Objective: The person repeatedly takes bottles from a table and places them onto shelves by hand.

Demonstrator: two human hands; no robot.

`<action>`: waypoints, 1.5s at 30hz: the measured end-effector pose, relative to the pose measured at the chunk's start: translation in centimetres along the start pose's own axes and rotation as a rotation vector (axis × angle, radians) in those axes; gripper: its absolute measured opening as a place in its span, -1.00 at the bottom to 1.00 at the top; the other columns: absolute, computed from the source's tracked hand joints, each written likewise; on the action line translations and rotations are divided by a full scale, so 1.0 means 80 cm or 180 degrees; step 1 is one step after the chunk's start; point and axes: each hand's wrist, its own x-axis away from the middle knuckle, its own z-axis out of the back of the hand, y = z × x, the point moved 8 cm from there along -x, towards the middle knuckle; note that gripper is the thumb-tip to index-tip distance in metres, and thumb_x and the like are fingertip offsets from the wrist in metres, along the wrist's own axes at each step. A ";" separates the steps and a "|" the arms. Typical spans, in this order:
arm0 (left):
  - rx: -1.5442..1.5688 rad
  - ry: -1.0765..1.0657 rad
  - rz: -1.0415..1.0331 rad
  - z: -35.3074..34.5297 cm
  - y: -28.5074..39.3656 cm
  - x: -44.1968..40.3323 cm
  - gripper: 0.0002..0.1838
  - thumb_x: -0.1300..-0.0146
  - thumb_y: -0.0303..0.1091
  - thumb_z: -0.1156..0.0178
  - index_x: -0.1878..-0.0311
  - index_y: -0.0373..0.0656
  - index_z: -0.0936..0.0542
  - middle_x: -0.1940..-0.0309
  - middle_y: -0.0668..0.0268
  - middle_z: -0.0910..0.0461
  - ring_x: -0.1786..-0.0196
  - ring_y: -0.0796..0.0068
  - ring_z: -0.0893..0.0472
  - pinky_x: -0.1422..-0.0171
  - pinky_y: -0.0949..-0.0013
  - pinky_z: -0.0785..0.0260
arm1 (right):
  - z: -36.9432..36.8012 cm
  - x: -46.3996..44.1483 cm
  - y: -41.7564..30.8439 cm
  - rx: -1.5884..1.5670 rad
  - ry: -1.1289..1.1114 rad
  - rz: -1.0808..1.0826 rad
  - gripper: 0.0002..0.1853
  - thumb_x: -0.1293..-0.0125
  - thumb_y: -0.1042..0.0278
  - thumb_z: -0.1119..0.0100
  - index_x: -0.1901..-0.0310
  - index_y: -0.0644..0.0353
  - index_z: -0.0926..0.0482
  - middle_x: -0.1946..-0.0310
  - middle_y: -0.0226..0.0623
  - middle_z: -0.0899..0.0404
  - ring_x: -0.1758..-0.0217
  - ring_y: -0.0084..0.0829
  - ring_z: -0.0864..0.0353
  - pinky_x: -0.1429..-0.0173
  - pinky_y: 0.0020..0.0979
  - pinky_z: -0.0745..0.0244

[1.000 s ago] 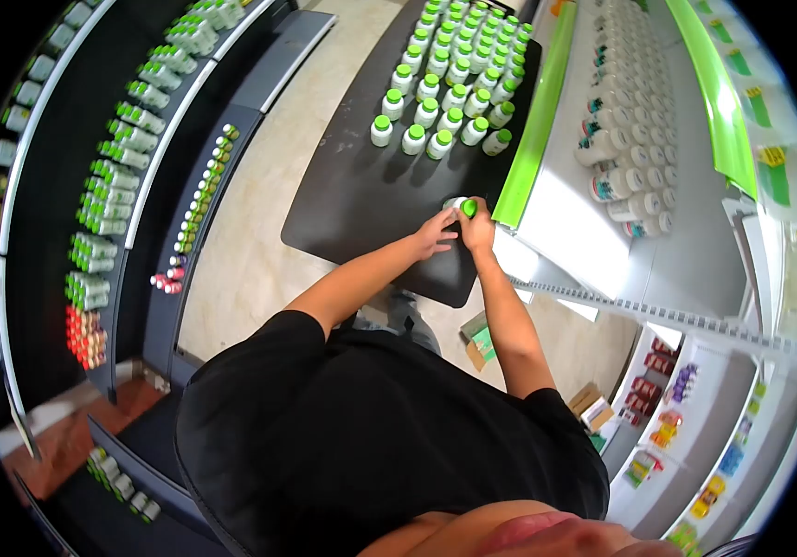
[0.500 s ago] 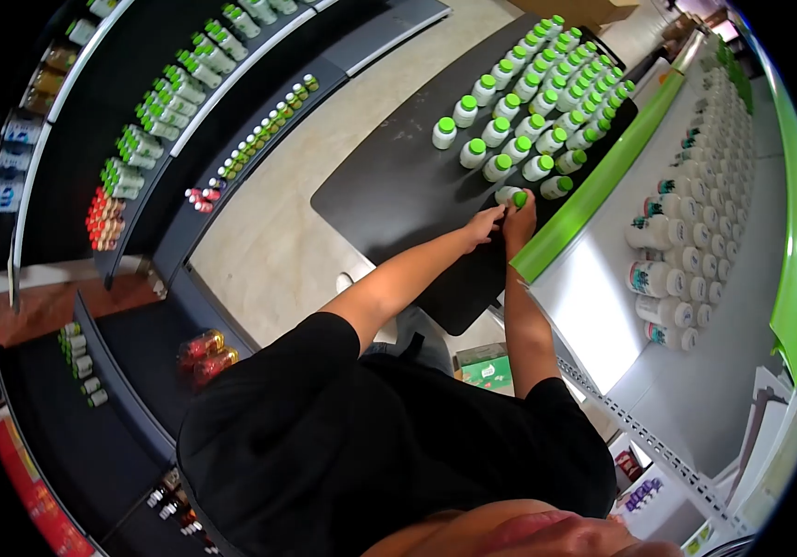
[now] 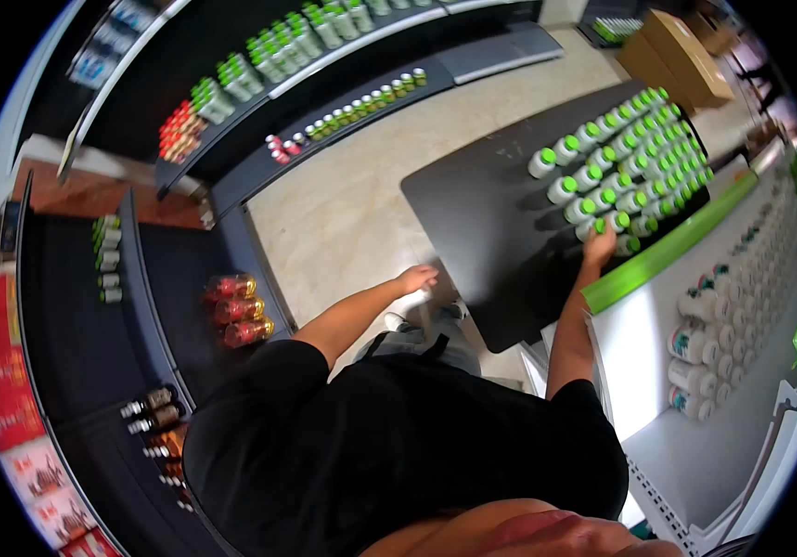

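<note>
White bottles with green caps (image 3: 563,190) stand in rows on the dark table (image 3: 473,213). My right hand (image 3: 600,244) is at the near edge of the group, its fingers round a green-capped bottle (image 3: 591,228) among the others. My left hand (image 3: 418,278) is off the table's near left edge, fingers loosely curled and a little blurred; whether anything lies in them cannot be made out.
On my right a white shelf with a green edge (image 3: 668,246) holds rows of white jars (image 3: 693,345). Dark shelves (image 3: 278,176) with bottles curve round on the left. Cardboard boxes (image 3: 677,60) stand beyond the table. Red-filled jars (image 3: 243,308) lie on a low shelf.
The view has swung left. My right hand has moved from the table's near part to the rows of bottles. My left hand has drawn away from it and off the table.
</note>
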 end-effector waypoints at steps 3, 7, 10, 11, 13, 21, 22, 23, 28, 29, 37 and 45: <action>-0.0523 0.0601 0.0074 0.108 -0.126 0.079 -0.57 -0.36 -0.05 -0.10 -0.06 -0.22 -0.56 0.17 0.17 -0.65 0.19 0.38 -0.62 0.14 0.34 -0.52 | 0.019 0.016 -0.041 -0.0143 0.0363 0.0594 -0.40 -0.03 0.53 -0.31 -0.18 0.41 -0.47 -0.13 0.14 -0.50 -0.22 0.08 -0.44 -0.34 -0.13 -0.30; -0.3679 0.1003 -0.0388 0.201 -0.266 0.198 -0.70 -0.29 -0.21 -0.08 0.03 -0.13 -0.64 -0.04 0.10 -0.61 -0.07 0.22 -0.60 -0.20 0.23 -0.43 | 0.051 0.094 -0.087 -0.0209 0.1052 -0.0188 -0.42 -0.12 0.38 -0.32 -0.18 0.41 -0.41 -0.14 0.16 -0.47 -0.17 0.10 -0.47 -0.31 -0.10 -0.35; -0.2617 0.1397 0.0780 0.228 -0.351 0.280 -0.74 -0.25 -0.33 -0.09 0.06 -0.15 -0.64 -0.02 0.14 -0.60 -0.09 0.11 -0.56 -0.19 0.19 -0.44 | -0.011 0.198 -0.059 -0.0732 0.0844 -0.1451 -0.61 -0.24 0.28 -0.23 -0.05 0.29 -0.50 0.09 0.02 -0.60 0.00 -0.08 -0.60 -0.10 -0.19 -0.50; -0.2905 0.1291 0.0577 0.220 -0.363 0.297 -0.75 -0.25 -0.34 -0.10 0.07 -0.16 -0.64 0.00 0.16 -0.61 -0.05 0.11 -0.58 -0.14 0.18 -0.47 | -0.046 0.243 -0.061 -0.0976 0.0787 -0.1192 -0.65 -0.25 0.33 -0.21 -0.03 0.31 -0.49 0.15 -0.02 -0.61 0.06 -0.14 -0.61 -0.07 -0.22 -0.51; -0.2040 0.1376 0.0568 0.202 -0.399 0.326 -0.76 -0.25 -0.32 -0.12 0.09 -0.16 -0.64 0.04 0.20 -0.63 0.03 0.15 -0.62 -0.01 0.18 -0.53 | -0.148 0.343 -0.049 -0.1569 0.0135 -0.0615 -0.79 -0.26 0.44 -0.13 0.08 0.29 -0.50 0.36 -0.23 -0.54 0.38 -0.40 -0.53 0.22 -0.36 -0.51; 0.0951 0.1799 0.0362 0.085 -0.502 0.318 -0.67 -0.32 -0.20 -0.17 -0.03 -0.20 -0.58 0.15 0.22 -0.67 0.11 0.39 -0.63 -0.05 0.35 -0.50 | -0.193 0.694 -0.348 -0.0347 -0.5306 0.1995 -0.73 -0.24 0.23 -0.16 0.08 0.12 -0.65 0.30 -0.14 -0.69 0.30 -0.22 -0.66 0.13 -0.26 -0.54; 0.0556 0.1864 0.0472 0.077 -0.510 0.327 -0.70 -0.30 -0.18 -0.19 0.04 -0.18 -0.64 0.15 0.23 -0.69 0.09 0.44 -0.62 -0.15 0.42 -0.44 | -0.200 0.705 -0.360 -0.0193 -0.5556 0.2118 -0.72 -0.23 0.20 -0.15 0.10 0.12 -0.67 0.26 -0.11 -0.70 0.28 -0.18 -0.68 0.12 -0.28 -0.56; 0.0583 0.2094 0.0433 0.081 -0.517 0.336 -0.73 -0.29 -0.19 -0.20 0.11 -0.17 -0.67 0.15 0.22 -0.69 0.06 0.42 -0.62 -0.17 0.38 -0.43 | -0.208 0.702 -0.376 -0.0166 -0.5524 0.2096 -0.72 -0.25 0.21 -0.18 0.07 0.13 -0.65 0.33 -0.16 -0.70 0.31 -0.29 -0.67 0.16 -0.30 -0.56; 0.1918 0.2651 0.0504 0.080 -0.555 0.421 -0.69 -0.34 -0.22 -0.14 -0.02 -0.19 -0.59 0.15 0.21 -0.65 0.09 0.38 -0.63 0.05 0.28 -0.54 | -0.304 0.615 -0.340 0.0101 -0.5050 0.0581 -0.77 -0.32 0.26 -0.16 0.12 0.21 -0.62 0.40 -0.24 -0.67 0.43 -0.43 -0.63 0.33 -0.37 -0.59; 0.2153 0.2793 0.0400 0.081 -0.568 0.435 -0.69 -0.34 -0.23 -0.13 -0.03 -0.20 -0.58 0.16 0.22 -0.65 0.10 0.39 -0.63 0.09 0.27 -0.55 | -0.307 0.594 -0.345 0.0161 -0.4809 0.0393 -0.78 -0.33 0.27 -0.14 0.14 0.23 -0.61 0.40 -0.24 -0.66 0.47 -0.43 -0.62 0.35 -0.37 -0.59; 0.2854 0.2760 0.1351 -0.011 -0.682 0.514 -0.60 -0.38 -0.11 -0.01 -0.22 0.03 -0.45 0.02 0.19 -0.61 0.06 0.14 -0.63 0.04 -0.13 -0.41 | -0.318 0.598 -0.307 0.0034 -0.4999 -0.0086 -0.86 -0.31 0.45 -0.06 0.17 0.24 -0.57 0.42 -0.24 -0.60 0.51 -0.38 -0.56 0.40 -0.34 -0.56; 0.2678 0.1977 0.1518 -0.020 -0.685 0.484 -0.62 -0.34 -0.11 -0.03 -0.15 -0.02 -0.49 0.13 0.23 -0.59 0.15 0.22 -0.58 0.06 0.02 -0.41 | -0.267 0.654 -0.332 0.0627 -0.5000 0.1162 -0.83 -0.26 0.34 -0.14 0.18 0.18 -0.62 0.44 -0.28 -0.62 0.33 -0.42 -0.63 0.24 -0.34 -0.57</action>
